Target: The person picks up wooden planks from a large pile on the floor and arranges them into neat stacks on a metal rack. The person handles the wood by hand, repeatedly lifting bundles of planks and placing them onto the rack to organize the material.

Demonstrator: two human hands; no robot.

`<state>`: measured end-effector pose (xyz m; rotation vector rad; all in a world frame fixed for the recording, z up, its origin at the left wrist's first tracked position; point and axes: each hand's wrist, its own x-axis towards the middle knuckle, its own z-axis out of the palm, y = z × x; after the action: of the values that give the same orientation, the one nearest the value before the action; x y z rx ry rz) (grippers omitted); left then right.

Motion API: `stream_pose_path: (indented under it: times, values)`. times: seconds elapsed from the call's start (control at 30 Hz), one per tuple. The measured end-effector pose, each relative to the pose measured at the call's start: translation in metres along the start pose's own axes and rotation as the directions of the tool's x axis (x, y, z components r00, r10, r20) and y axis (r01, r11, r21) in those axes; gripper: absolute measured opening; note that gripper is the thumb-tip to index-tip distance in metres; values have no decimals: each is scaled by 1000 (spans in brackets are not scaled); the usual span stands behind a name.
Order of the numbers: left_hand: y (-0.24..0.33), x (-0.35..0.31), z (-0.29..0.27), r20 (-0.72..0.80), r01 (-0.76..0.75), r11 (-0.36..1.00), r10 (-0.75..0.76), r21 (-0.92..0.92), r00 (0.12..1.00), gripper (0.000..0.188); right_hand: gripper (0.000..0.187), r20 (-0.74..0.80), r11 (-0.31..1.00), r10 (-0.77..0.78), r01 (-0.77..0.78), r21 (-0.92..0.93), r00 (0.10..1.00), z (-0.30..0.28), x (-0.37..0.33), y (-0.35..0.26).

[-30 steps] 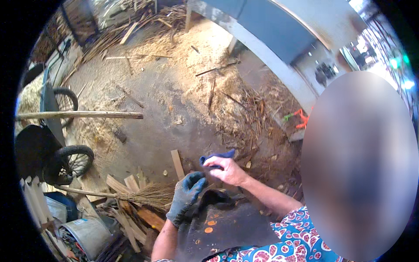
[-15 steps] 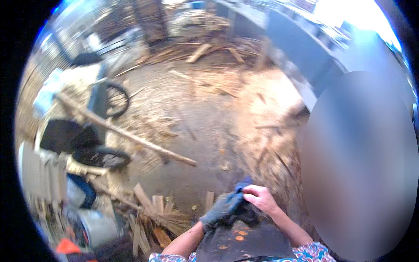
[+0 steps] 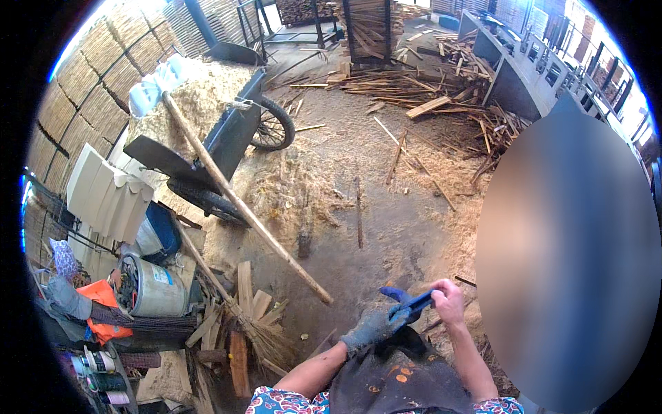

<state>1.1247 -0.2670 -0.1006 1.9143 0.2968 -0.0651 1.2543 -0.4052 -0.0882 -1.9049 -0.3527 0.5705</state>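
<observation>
My left hand wears a work glove, grey at the back and blue toward the fingers. One blue glove finger sticks out apart from the others, and the hand appears stretched out with nothing in its grasp. My bare right hand pinches the blue finger end of that glove, drawing it taut to the right. Both hands are in front of a dark, stained apron, worn over flowered sleeves. How far the fingers reach inside the glove is hidden.
A cart heaped with sawdust stands at left, a long pole slanting from it. Nearer are a bucket, a twig broom and wood offcuts. Scrap slats lie far off. A blurred shape fills the right.
The view has swung, so the cart and pole appear farther right. My right hand has drawn away from the left, stretching the glove's blue finger end between them.
</observation>
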Motion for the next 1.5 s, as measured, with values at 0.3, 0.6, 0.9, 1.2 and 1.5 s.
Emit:
stream_pose_path:
  times: [0.3, 0.6, 0.9, 1.2, 1.5]
  values:
    - [11, 87, -46, -145, 78, 907, -150, -413, 978, 15, 7, 202, 883, -464, 467, 36, 862, 32, 88, -79]
    - [5, 254, -127, -77, -2, 989, -10, -151, 997, 21, 28, 419, 827, -177, 365, -427, 891, 31, 229, -49]
    - [19, 419, -186, 137, -229, 934, 197, 274, 971, 25, 13, 266, 852, 290, -121, -510, 920, 16, 426, -45]
    - [11, 574, -241, 184, -196, 935, 145, 297, 972, 28, 11, 365, 589, 442, -572, 571, 819, 22, 611, -92]
    - [10, 741, -307, 119, 92, 996, -93, 19, 988, 29, 32, 435, 192, 132, -453, 871, 891, 23, 830, -167]
